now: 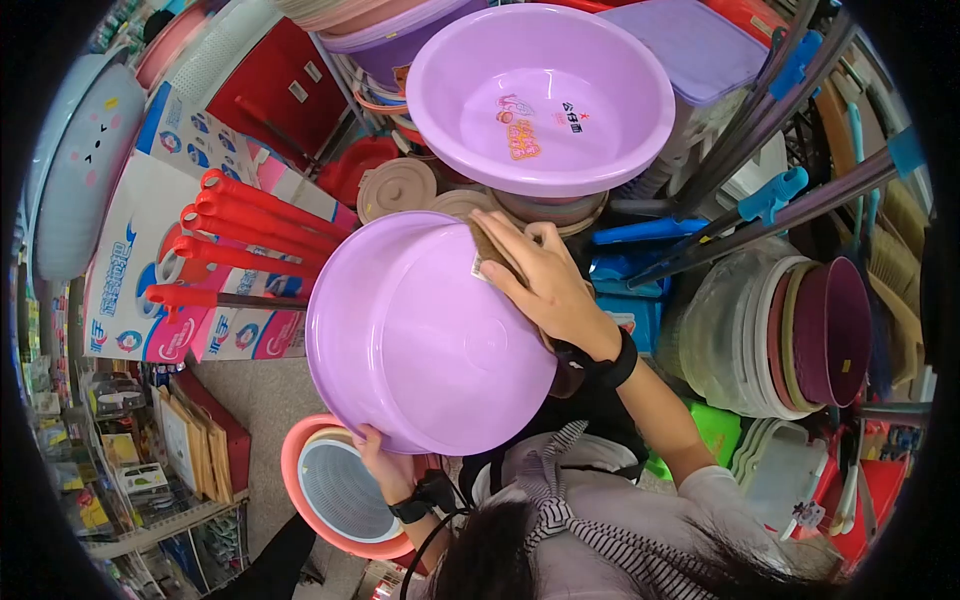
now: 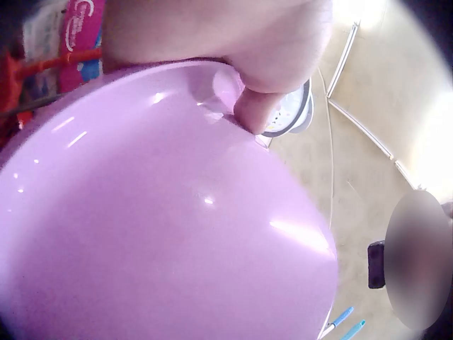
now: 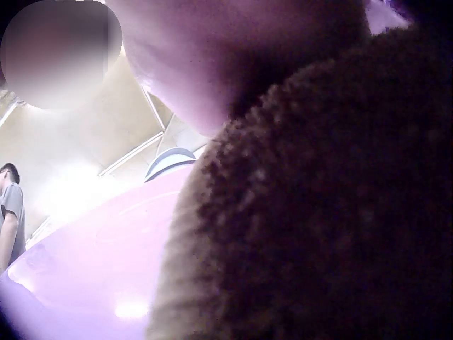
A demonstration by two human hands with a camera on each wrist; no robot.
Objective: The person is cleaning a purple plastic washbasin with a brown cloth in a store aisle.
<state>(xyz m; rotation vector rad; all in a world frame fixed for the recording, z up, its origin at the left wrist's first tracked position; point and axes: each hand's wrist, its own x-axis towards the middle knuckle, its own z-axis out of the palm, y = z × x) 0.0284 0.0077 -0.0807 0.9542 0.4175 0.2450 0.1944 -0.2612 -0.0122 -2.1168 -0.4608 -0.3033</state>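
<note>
A purple basin (image 1: 430,340) is held tilted in front of the body, its underside facing the head camera. The left hand (image 1: 385,465) grips its lower rim; in the left wrist view the thumb of the left hand (image 2: 258,110) lies over the rim of the basin (image 2: 177,205). The right hand (image 1: 535,280) holds a brown cloth (image 1: 490,250) against the upper right of the basin. That cloth (image 3: 333,191) fills much of the right wrist view, beside the basin (image 3: 106,248) and below part of the right hand (image 3: 212,49).
Another purple basin (image 1: 540,100) sits on stacked containers just beyond. Red handles (image 1: 250,230) stick out at the left near printed boxes (image 1: 130,260). Blue-tipped poles (image 1: 770,195) and stacked tubs (image 1: 760,330) are at the right. A pink bucket (image 1: 300,440) stands below.
</note>
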